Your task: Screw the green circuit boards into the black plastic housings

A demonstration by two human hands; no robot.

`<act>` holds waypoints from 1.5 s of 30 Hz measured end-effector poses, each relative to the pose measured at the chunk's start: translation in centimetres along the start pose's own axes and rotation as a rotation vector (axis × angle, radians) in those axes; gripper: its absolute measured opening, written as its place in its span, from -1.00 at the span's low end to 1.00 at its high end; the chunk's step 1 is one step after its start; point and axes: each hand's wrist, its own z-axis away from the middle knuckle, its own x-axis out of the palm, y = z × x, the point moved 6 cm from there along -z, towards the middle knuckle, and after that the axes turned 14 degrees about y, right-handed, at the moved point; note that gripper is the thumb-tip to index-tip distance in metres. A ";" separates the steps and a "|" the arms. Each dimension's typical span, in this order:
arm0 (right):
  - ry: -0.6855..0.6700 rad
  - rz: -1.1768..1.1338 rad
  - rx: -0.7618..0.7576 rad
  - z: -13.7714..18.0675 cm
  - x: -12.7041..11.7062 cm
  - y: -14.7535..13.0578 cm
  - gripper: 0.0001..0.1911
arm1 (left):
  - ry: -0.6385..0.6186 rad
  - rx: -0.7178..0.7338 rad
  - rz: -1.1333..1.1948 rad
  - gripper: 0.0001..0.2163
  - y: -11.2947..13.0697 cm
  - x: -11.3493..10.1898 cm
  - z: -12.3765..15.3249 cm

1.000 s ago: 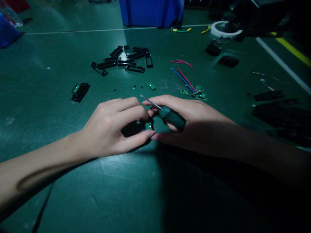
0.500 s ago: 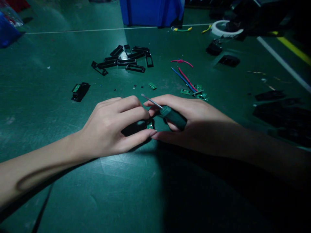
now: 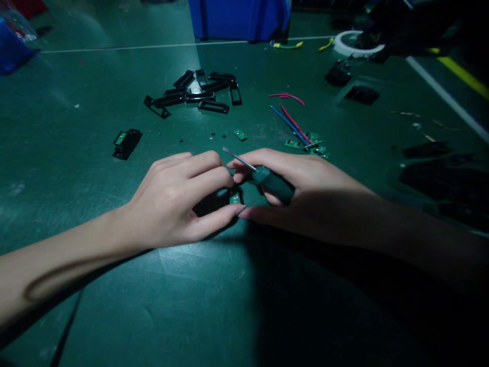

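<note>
My left hand (image 3: 179,199) rests on the green mat, fingers curled round a small black part (image 3: 212,200) with a green circuit board (image 3: 234,198) at its end. My right hand (image 3: 309,191) meets it from the right, its fingertips touching the same part. A green-handled screwdriver (image 3: 272,182) lies tucked in the right hand's fingers, its metal shaft pointing up and to the left over both hands. Much of the black part is hidden under my fingers.
A heap of black frames (image 3: 198,93) lies beyond the hands. One black part with a board (image 3: 126,142) sits at the left. Coloured wires (image 3: 292,122) and small green boards (image 3: 311,145) lie at the right. A blue bin (image 3: 239,18) and tape roll (image 3: 353,43) stand at the back.
Hands stay nearly still; the small green board between the fingertips shifts slightly.
</note>
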 end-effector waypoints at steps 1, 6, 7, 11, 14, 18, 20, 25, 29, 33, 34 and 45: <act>-0.001 -0.003 -0.004 0.0 0.0 0.0 -0.49 | 0.000 -0.002 0.001 -0.75 0.0 0.0 0.0; -0.004 0.000 -0.003 0.0 0.0 0.1 -0.49 | -0.014 -0.005 0.014 -0.75 0.0 0.0 0.0; -0.002 0.001 -0.005 0.0 0.0 0.1 -0.49 | -0.015 -0.006 0.016 -0.74 0.0 0.0 0.0; 0.005 0.009 -0.004 -0.1 -0.1 0.1 -0.51 | -0.023 -0.008 0.015 -0.72 0.0 0.0 0.0; 0.001 0.016 0.009 -0.1 -0.1 0.1 -0.51 | 0.002 -0.011 0.011 -0.70 0.0 -0.1 -0.1; -0.006 0.033 0.024 -0.1 -0.1 0.0 -0.49 | 0.015 -0.029 0.042 -0.72 0.1 -0.2 -0.1; -0.001 0.038 0.023 -0.1 -0.1 0.0 -0.49 | 0.006 -0.040 0.069 -0.72 0.0 -0.1 -0.2; 0.020 0.023 -0.043 -0.1 -0.1 -0.1 -0.53 | -0.042 -0.064 0.095 -0.76 -0.1 0.2 -0.1; 0.024 0.008 -0.064 0.0 -0.1 -0.1 -0.54 | -0.056 -0.063 0.105 -0.78 -0.1 0.2 -0.1; 0.021 0.021 -0.058 -0.1 -0.1 -0.1 -0.54 | -0.076 -0.089 0.142 -0.80 -0.2 0.2 -0.1; 0.021 0.025 -0.056 -0.1 -0.1 -0.1 -0.53 | -0.079 -0.093 0.147 -0.80 -0.2 0.2 -0.1; 0.010 0.012 -0.035 -0.1 0.0 0.0 -0.52 | -0.047 -0.043 0.082 -0.72 0.1 0.1 0.0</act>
